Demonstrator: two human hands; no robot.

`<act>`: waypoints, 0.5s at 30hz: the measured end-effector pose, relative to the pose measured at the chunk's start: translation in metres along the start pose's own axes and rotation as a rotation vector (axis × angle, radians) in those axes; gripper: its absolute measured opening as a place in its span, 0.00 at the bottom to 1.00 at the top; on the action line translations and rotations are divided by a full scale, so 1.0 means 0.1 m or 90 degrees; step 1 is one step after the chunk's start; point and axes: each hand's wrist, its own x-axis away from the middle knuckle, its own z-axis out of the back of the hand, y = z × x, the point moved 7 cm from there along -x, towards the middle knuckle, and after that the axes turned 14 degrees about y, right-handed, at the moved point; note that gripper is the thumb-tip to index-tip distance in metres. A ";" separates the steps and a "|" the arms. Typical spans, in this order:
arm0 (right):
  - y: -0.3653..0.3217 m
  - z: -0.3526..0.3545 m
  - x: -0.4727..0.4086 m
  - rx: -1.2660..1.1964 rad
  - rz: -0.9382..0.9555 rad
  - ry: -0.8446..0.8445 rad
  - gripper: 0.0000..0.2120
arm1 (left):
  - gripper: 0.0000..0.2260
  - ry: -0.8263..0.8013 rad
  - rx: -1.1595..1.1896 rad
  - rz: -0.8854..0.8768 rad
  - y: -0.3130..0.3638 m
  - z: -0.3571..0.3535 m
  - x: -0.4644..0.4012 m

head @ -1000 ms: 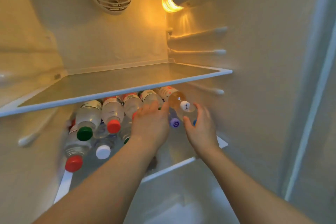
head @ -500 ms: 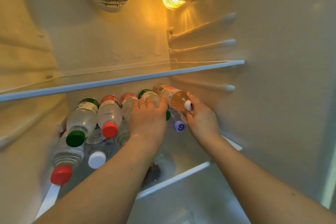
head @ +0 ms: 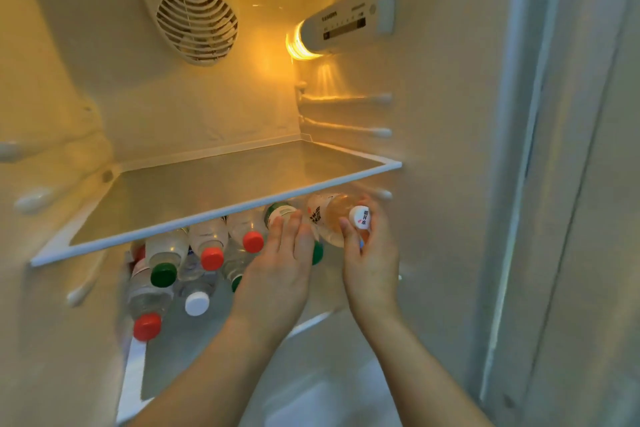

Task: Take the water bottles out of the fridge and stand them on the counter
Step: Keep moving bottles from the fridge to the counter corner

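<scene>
Bottles lie stacked beneath the glass shelf [head: 221, 215], caps toward the hands. Right hand [head: 369, 253] clasps the amber bottle [head: 334, 218]; left hand [head: 280, 263] presses flat-fingered on the green-capped bottle [head: 282, 213] beside it.

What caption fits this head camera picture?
Right hand grips a white-capped bottle; left hand rests on stacked bottles.

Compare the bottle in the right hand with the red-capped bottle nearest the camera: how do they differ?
The held bottle has a white cap and amber contents; the front bottle has a red cap and looks clear. The held bottle is top right of the pile, in the right hand; the front one lies untouched at the lower left. Both lie on their sides, caps toward the camera, under the glass shelf.
</scene>
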 end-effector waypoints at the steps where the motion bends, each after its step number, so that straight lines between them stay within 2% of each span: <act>1: -0.09 0.06 0.01 0.011 0.000 -0.001 0.18 | 0.26 -0.026 0.031 0.026 -0.02 0.08 -0.02; 3: -0.28 0.17 0.00 0.040 -0.009 -0.010 0.15 | 0.27 -0.067 0.082 0.070 -0.03 0.26 -0.09; 6: -0.60 0.35 -0.04 0.106 -0.044 -0.028 0.14 | 0.16 -0.077 0.150 0.156 -0.02 0.74 -0.27; 7: -0.70 0.41 -0.05 0.123 -0.062 -0.041 0.14 | 0.15 -0.099 0.145 0.189 -0.04 0.84 -0.31; 9: -0.94 0.49 -0.06 0.171 -0.087 -0.098 0.14 | 0.16 -0.120 0.130 0.233 -0.06 1.06 -0.36; 12: -1.26 0.62 -0.02 0.263 -0.094 -0.200 0.10 | 0.15 -0.103 0.211 0.311 -0.02 1.39 -0.32; 15: -1.46 0.77 0.07 0.300 -0.096 -0.270 0.11 | 0.16 -0.124 0.236 0.394 0.03 1.64 -0.11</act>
